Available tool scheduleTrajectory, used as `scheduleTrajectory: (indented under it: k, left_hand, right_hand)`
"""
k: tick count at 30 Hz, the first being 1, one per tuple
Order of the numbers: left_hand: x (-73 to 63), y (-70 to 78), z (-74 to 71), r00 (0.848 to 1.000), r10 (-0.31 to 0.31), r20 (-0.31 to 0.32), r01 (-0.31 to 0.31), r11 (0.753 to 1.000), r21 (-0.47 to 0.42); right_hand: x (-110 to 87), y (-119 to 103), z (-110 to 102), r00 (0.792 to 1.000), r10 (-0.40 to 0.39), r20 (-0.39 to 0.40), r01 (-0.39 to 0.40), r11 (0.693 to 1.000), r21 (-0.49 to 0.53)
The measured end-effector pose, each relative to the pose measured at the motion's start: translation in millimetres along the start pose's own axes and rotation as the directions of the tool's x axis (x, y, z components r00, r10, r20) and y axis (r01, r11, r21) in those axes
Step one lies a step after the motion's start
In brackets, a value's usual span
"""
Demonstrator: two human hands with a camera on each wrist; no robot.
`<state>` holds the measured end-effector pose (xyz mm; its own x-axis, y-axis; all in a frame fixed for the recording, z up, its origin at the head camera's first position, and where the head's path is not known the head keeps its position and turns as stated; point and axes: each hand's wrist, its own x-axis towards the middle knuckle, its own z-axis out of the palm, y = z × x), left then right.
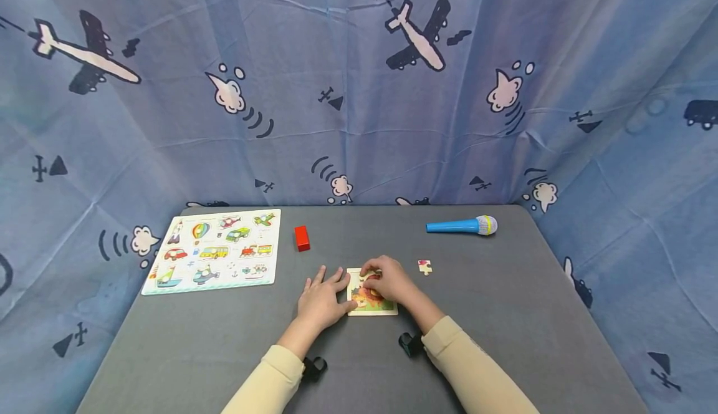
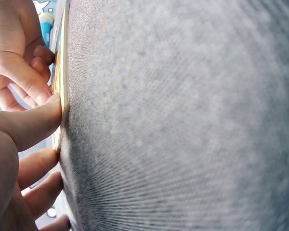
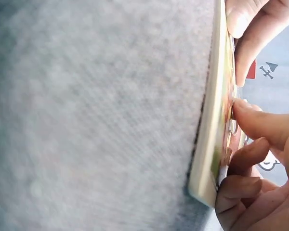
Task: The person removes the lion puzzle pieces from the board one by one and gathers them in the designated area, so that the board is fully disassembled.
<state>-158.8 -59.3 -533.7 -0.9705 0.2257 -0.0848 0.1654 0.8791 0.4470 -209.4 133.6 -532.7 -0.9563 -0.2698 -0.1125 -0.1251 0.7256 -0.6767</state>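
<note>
Cream sleeves point(image 1: 477, 370) come closest, both forearms reaching in over the grey table point(image 1: 505, 302). Far left lies a white picture board point(image 1: 232, 260) covered with vehicles; right of it is a red block point(image 1: 301, 238), apart from the board. Next, the left hand point(image 1: 321, 302) grasps nothing: its fingers are spread, with the thumb resting on the near left part of a small jigsaw point(image 1: 374, 306) and a fingertip at its upper left edge. That jigsaw sits flat on the table between the two hands. If the thumb bears down only lightly, a sideways push could skid the frame.

Over the jigsaw's right half, the right hand point(image 1: 392, 282) bends its fingers, tips on the picture; whether they pinch a piece I cannot tell. Pale edges seem to stand a little proud under them in the right wrist view, so pressing there with a piece askew could jam it or pop its neighbours up. Just beyond that hand, a loose piece point(image 1: 425, 267) lies near enough that an outward sweep of the knuckles could knock it away. Farther right and back, a blue toy microphone point(image 1: 457, 226) is well apart; its round handle could roll if bumped.
</note>
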Motion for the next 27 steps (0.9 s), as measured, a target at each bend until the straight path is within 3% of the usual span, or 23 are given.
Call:
scheduleTrajectory:
  k: [8,16,23,27]
  left_hand:
    - [-0.6,0.0,2.5,1.000,-0.003,0.000,0.003,1.000,-0.009]
    - [-1.9,-0.9,-0.8,1.000,0.008,-0.007,-0.008,1.000,-0.009]
    - [-2.7,0.6,0.1,1.000,0.008,-0.011,-0.008,1.000,-0.019]
    - [-2.0,0.6,0.0,1.000,0.009,-0.011,-0.009,1.000,-0.028]
  right_hand:
    - [1.3,2,-4,0.997,0.078,0.006,-0.078,0.989,0.128]
    - [-1.7,-1,-12,0.997,0.050,-0.057,-0.040,0.986,0.164]
    - [-13.3,3,-31,0.996,-0.041,-0.080,0.054,0.983,0.175]
    - [-19.0,6,-45,0.996,0.009,-0.085,0.011,0.974,0.228]
